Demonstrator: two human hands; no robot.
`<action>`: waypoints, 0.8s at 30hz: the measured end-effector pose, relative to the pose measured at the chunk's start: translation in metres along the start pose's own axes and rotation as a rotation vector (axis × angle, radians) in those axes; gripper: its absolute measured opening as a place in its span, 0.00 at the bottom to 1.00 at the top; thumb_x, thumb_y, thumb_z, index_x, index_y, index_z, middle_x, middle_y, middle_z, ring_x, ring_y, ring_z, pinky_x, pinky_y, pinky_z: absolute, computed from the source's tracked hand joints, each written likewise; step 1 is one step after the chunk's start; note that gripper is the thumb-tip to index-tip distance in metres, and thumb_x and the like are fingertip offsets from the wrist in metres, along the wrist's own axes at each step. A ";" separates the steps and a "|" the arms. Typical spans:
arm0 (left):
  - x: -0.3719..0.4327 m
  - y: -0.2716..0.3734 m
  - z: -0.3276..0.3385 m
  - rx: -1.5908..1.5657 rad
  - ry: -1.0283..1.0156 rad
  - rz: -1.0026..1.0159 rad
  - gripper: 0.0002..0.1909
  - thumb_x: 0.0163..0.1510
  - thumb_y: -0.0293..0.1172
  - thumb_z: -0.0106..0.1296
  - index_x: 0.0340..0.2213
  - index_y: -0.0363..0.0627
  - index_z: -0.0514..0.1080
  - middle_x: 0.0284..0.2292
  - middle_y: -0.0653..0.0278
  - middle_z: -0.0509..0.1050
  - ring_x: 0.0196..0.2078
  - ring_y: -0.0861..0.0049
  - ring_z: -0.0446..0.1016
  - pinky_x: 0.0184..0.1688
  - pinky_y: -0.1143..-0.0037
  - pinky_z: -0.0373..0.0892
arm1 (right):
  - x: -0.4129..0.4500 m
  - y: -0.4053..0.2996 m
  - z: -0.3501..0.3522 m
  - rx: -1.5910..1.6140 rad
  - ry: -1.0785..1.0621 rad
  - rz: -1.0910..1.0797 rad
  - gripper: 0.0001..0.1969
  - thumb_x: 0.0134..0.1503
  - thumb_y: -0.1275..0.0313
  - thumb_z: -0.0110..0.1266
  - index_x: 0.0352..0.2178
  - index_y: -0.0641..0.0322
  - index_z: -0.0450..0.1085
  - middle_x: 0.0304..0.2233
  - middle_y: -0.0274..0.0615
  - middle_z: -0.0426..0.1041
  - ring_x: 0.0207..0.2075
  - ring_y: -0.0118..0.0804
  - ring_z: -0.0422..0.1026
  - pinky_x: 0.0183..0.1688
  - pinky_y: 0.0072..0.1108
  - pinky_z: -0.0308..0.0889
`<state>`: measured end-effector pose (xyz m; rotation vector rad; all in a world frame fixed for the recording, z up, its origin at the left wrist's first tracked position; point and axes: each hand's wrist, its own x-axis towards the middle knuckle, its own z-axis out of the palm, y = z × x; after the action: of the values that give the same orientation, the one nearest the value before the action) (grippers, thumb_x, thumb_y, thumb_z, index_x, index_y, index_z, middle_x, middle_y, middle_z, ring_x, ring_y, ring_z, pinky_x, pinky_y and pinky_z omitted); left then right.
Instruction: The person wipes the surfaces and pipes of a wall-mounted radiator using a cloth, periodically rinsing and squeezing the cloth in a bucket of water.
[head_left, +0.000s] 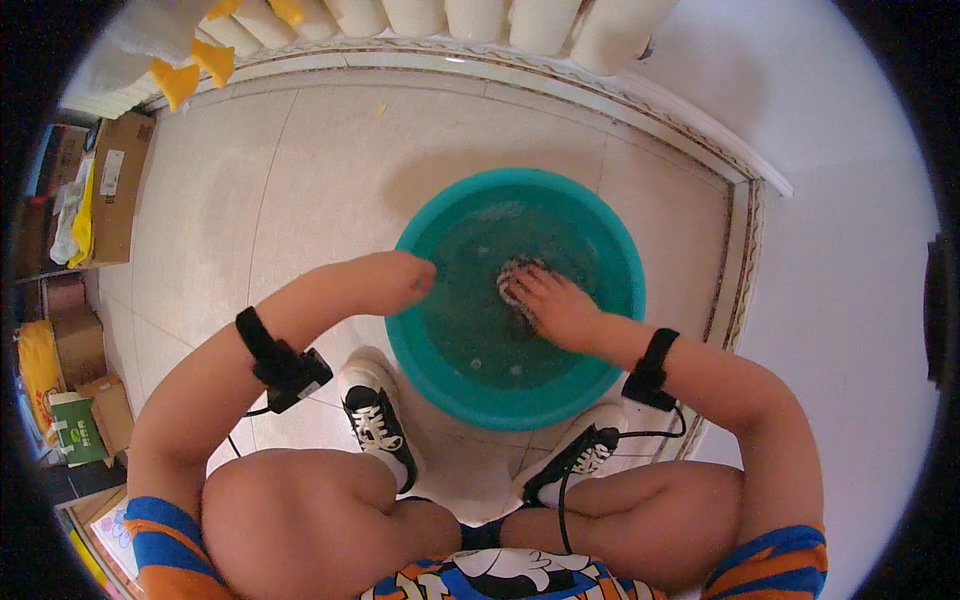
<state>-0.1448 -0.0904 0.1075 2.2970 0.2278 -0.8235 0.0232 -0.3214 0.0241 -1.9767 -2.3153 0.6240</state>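
A round teal plastic basin (517, 416) of cloudy water stands on the floor before me, with a few bubbles on the surface. My right hand (559, 304) reaches in from the right, its fingers curled over a small wet greyish thing (511, 281) near the basin's middle. Foam or a light fringe shows around that thing; the fingers cover most of it, so its kind is unclear. My left hand (401, 281) is at the basin's left rim with its fingers curled under. Whether it grips the rim or hovers just above it is hidden.
Black sneakers (371, 424) flank the basin's near side. Black straps with small devices (296, 375) and cables circle both forearms. Cardboard boxes (116, 195) line the left. A cream column radiator (480, 19) stands at the far side, and a white wall (817, 300) rises on the right.
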 end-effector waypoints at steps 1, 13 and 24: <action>0.004 -0.001 0.005 -0.028 -0.021 0.038 0.09 0.48 0.30 0.40 0.28 0.39 0.67 0.26 0.50 0.70 0.30 0.55 0.69 0.32 0.64 0.64 | -0.001 0.003 0.003 -0.004 0.001 0.004 0.29 0.45 0.69 0.49 0.50 0.62 0.54 0.55 0.47 0.50 0.54 0.49 0.53 0.51 0.37 0.56; 0.025 -0.002 0.033 -0.047 -0.052 0.090 0.07 0.47 0.30 0.41 0.26 0.40 0.66 0.25 0.51 0.69 0.30 0.55 0.69 0.32 0.62 0.64 | -0.014 -0.005 0.008 0.071 -0.152 0.082 0.29 0.44 0.68 0.50 0.50 0.61 0.54 0.56 0.48 0.48 0.56 0.57 0.47 0.55 0.43 0.48; 0.037 -0.009 0.053 0.000 -0.057 0.149 0.07 0.46 0.30 0.43 0.25 0.40 0.66 0.24 0.49 0.69 0.29 0.52 0.68 0.30 0.60 0.63 | -0.015 0.021 -0.004 0.374 0.101 0.181 0.20 0.44 0.78 0.47 0.42 0.66 0.60 0.49 0.55 0.55 0.47 0.56 0.58 0.49 0.37 0.57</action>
<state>-0.1455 -0.1208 0.0499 2.2563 0.0310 -0.8105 0.0465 -0.3320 0.0241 -1.9933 -1.8141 0.8715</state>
